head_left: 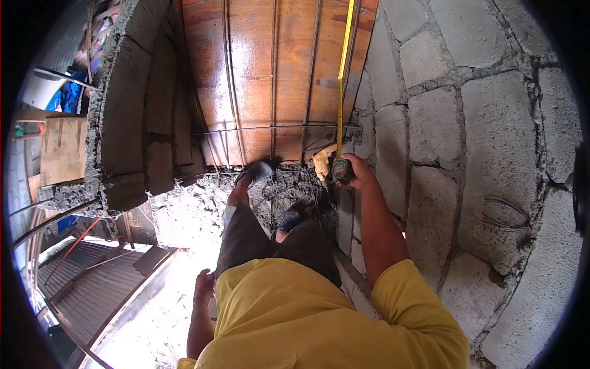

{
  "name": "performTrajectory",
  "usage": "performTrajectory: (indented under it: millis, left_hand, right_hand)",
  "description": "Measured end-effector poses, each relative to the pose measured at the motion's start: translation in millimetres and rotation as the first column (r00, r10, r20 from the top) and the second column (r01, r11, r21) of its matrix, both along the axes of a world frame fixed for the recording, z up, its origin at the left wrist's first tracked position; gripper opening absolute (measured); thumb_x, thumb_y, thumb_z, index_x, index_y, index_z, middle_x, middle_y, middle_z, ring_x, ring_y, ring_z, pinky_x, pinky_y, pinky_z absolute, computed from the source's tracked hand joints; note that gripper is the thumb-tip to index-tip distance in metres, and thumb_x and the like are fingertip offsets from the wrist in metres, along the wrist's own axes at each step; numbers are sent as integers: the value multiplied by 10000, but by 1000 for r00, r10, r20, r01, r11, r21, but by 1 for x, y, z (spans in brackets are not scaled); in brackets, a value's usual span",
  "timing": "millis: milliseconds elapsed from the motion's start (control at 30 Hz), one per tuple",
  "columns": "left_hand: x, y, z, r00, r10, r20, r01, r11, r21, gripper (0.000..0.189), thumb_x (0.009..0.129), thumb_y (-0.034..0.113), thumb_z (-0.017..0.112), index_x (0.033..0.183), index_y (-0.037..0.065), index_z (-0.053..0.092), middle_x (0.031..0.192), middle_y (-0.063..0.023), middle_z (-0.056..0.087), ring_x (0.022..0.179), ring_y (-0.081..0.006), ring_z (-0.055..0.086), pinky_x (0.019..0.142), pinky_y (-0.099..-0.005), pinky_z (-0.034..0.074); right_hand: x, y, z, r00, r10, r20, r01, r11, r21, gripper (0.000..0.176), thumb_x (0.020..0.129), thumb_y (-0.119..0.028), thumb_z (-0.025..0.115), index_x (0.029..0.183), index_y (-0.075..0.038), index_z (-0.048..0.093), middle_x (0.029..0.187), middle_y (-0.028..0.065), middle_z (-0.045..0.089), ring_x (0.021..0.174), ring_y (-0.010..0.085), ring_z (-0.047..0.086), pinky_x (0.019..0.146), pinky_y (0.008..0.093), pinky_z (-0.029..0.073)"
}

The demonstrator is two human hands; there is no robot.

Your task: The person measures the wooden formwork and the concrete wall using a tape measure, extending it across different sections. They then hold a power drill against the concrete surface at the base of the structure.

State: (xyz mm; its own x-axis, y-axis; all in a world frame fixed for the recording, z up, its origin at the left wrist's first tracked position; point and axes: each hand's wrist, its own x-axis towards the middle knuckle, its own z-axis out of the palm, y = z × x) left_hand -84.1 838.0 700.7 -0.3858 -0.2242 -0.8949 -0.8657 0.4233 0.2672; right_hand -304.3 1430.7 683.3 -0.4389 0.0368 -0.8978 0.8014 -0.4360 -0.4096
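Observation:
My right hand is closed around a tape measure with a dark case, beside the block wall. The yellow blade stretches away from the case, over the wooden panel and past the top of the view. Just left of the case is a yellow power tool, partly hidden, which looks like a drill. My left hand hangs low by my thigh, apart from the tape. Its fingers are too small and overexposed to read.
Steel rebars run along the wooden panel, crossed by a horizontal bar. A rough block wall stands at right, another at left. Rebar ends jut out at left. Corrugated roofing lies below. Broken rubble surrounds my feet.

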Motion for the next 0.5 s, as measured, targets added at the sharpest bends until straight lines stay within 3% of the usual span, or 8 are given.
performTrajectory:
  millis: [133,233,300,333,433,500]
  left_hand:
    - [-2,-5,-10,999,-46,0,46,999,-8,518,881,279,608,1288,-11,473,853,-104,641,734,-153,571,589,-325,475]
    - [-4,-11,-24,999,-4,-47,5,1000,9,526,882,288,615,1278,-31,478,907,-134,664,753,-167,600,655,-321,491]
    - [9,-26,-57,974,-58,-220,72,996,54,537,881,308,622,1254,-56,491,977,-165,675,842,-191,631,755,-319,494]
    - [16,-32,-71,968,-28,-251,54,994,98,548,880,321,625,1240,-72,499,1015,-171,676,944,-212,632,836,-322,478]
    - [12,-18,-75,974,94,-208,-68,990,127,523,880,315,623,1233,-55,517,1010,-177,676,959,-207,627,834,-327,480]
    - [13,-13,-81,971,124,-206,-98,986,133,479,874,304,620,1210,-31,549,1034,-199,665,982,-252,633,845,-345,482]
  right_hand:
    - [0,5,-3,1000,-3,-10,3,1000,-8,339,841,-418,582,996,-116,570,811,77,631,705,248,628,491,453,509]
    - [-3,8,-6,999,21,39,-19,999,-44,341,884,-404,531,1054,-109,551,895,94,614,726,242,616,496,454,501]
    - [-3,8,-3,1000,14,7,-14,996,-93,337,843,-423,575,965,-109,587,832,79,638,706,249,625,511,462,501]
    - [-6,4,1,999,16,38,-15,1000,-23,332,856,-421,558,971,-111,596,819,76,639,684,250,624,490,448,492]
    - [-10,5,-1,998,24,51,-25,999,21,322,871,-411,540,983,-114,600,792,72,635,659,257,624,469,440,482]
    - [-13,5,-3,998,28,49,-29,999,24,313,877,-403,533,979,-116,601,785,71,635,650,258,624,462,437,479]
